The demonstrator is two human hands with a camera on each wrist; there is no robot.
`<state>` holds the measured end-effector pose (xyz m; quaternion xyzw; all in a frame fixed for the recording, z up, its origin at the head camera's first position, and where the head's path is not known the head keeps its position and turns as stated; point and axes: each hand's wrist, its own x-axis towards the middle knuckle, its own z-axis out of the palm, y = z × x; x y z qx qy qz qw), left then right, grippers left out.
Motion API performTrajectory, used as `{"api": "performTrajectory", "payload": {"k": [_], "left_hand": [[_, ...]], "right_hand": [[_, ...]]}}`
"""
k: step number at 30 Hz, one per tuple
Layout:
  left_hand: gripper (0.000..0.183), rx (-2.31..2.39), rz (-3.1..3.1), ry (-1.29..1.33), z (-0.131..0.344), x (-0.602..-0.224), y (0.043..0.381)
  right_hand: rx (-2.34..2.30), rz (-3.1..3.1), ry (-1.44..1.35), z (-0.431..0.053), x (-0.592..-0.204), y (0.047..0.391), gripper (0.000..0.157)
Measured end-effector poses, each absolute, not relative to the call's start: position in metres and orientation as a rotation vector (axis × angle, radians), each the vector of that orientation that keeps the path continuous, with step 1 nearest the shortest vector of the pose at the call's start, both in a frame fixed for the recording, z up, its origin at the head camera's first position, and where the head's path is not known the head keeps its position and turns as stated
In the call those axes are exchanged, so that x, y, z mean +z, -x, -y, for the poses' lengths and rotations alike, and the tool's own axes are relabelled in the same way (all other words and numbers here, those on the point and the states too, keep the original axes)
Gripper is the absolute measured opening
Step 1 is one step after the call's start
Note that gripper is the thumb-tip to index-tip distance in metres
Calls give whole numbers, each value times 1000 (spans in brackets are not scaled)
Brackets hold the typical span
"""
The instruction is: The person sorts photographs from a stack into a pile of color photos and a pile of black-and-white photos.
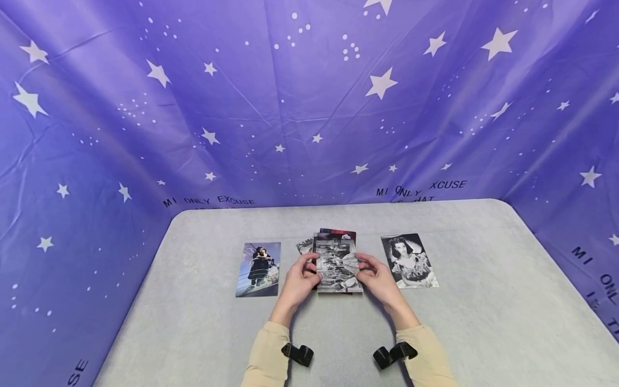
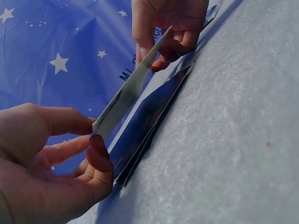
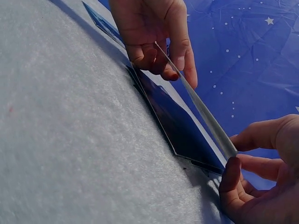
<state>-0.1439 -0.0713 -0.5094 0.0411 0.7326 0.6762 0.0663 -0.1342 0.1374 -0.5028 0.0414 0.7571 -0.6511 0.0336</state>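
Observation:
Both hands hold a black-and-white photo print point(image 1: 336, 266) between them at the middle of the table. My left hand point(image 1: 300, 282) pinches its left edge, and my right hand point(image 1: 379, 280) pinches the right edge. Seen nearly edge-on in the left wrist view, the print point(image 2: 124, 100) is raised at a tilt over a small pile of other prints point(image 3: 170, 116). Behind its top edge shows a print with red and blue colours point(image 1: 331, 231). A grey-toned print point(image 1: 304, 246) sticks out on the left; the rest of the pile is hidden.
To the left lies a colour photo point(image 1: 258, 270) of two figures at a ship's railing. On the right is a black-and-white portrait photo point(image 1: 410, 262). The grey table point(image 1: 193, 333) meets a purple star-patterned cloth point(image 1: 290, 107) at the back and sides.

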Motion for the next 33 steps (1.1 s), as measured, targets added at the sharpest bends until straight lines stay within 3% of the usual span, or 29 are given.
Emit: {"api": "performTrajectory", "payload": {"k": [10,33], "left_hand": [[48,2067,-2100,-187,66,-471,135],[45,2091,-2084,-252,39,-471,133]], "right_hand": [[-1996,-2327,-131,-146,-500,134,52],[-1945,-2464,-121,-173,-499,126,49]]}}
